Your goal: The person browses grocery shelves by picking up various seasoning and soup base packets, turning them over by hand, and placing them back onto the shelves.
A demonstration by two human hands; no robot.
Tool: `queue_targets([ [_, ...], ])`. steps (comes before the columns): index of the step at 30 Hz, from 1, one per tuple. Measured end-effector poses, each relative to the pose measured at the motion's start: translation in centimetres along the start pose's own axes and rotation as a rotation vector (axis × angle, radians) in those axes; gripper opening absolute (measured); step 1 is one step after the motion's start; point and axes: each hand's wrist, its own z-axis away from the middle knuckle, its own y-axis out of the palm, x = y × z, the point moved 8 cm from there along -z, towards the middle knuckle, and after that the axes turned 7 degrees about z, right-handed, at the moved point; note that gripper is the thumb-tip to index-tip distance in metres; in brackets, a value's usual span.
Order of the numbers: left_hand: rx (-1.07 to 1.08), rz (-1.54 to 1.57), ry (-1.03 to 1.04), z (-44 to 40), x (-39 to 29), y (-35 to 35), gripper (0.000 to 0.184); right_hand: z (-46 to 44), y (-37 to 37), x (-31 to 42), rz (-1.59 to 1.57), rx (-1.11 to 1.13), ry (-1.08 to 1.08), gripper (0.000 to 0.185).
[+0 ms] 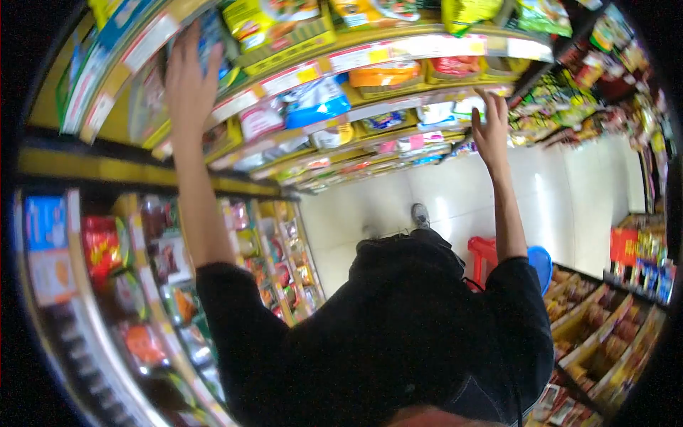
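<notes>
My left hand [191, 85] reaches up to the shelf at the upper left, fingers stretched out. It is beside a blue package [210, 44], and I cannot tell whether they touch. A yellow-green food bag [274, 21] sits just right of that package. On the other side, my right hand [491, 128] is raised near the far end of the shelves with its fingers apart and nothing in them. White and green packs [466, 108] lie on the shelf close to its fingertips.
Price labels line the shelf edge [370, 55]. A blue-and-white bag [316, 101] lies one tier lower. More packed shelves [171, 249] stand at left. A red stool [484, 252] and a round blue object [541, 267] are by my right arm; snack bins [605, 334] are at lower right.
</notes>
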Motion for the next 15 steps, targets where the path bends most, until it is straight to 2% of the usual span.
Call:
queue_targets([
  [4, -0.047, 0.037, -0.011, 1.0, -1.0, -1.3, 0.065, 3.4, -0.1, 0.8, -0.073, 0.127, 0.033, 0.041],
  [5, 0.01, 0.067, -0.119, 1.8, -0.9, -1.5, 0.062, 4.2, -0.2, 0.7, -0.089, 0.157, 0.068, 0.041],
  [8, 0.056, 0.019, -0.189, 3.8, -0.6, -1.7, 0.056, 7.4, 0.1, 0.7, -0.12, 0.236, 0.179, 0.039],
  [12, -0.11, -0.172, 0.055, 4.4, -1.5, -2.8, 0.042, 11.3, 1.5, 0.7, -0.132, 0.279, 0.253, 0.038],
  [15, -0.058, -0.245, -0.042, 6.0, -1.5, -4.2, 0.043, 12.8, 1.9, 2.4, -0.24, 0.316, 0.308, 0.037],
])
